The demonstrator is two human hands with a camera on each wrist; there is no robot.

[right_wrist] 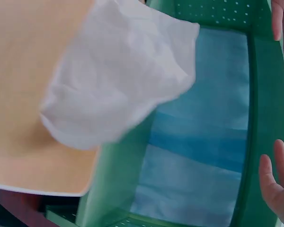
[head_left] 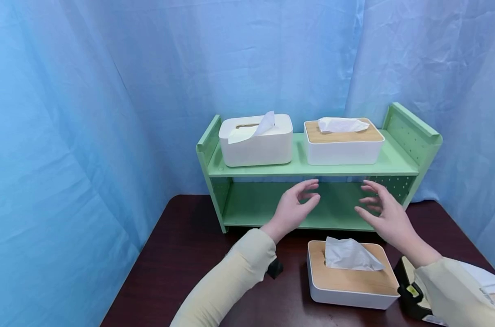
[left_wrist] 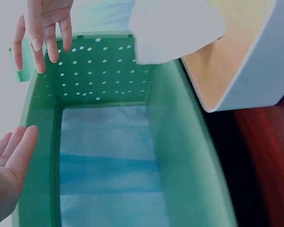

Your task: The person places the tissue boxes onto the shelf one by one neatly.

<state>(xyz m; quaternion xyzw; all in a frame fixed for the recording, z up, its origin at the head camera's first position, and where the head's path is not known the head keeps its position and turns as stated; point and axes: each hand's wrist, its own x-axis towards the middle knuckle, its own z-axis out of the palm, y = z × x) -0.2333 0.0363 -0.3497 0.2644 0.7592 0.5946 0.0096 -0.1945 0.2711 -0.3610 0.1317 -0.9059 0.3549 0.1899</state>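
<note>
In the head view my left hand (head_left: 295, 206) hovers before the lower tier of the green shelf (head_left: 267, 204), fingers spread from the thumb and loosely bent. My right hand (head_left: 384, 213) faces it across a gap, likewise with nothing in its grasp. Below and between them, a white tissue box with a wood-look lid (head_left: 349, 278) lies on the table, a tissue (head_left: 350, 255) poking out of its slot. On the upper tier stand an all-white tissue box (head_left: 257, 152) at left and a wood-lidded tissue box (head_left: 344, 153) at right.
Under my right sleeve a partly hidden box with a white tissue (head_left: 482, 276) sits at the table's right edge. A black wrist camera (head_left: 275, 268) hangs below my left cuff. Blue curtains (head_left: 149, 91) enclose the dark red table (head_left: 169, 268).
</note>
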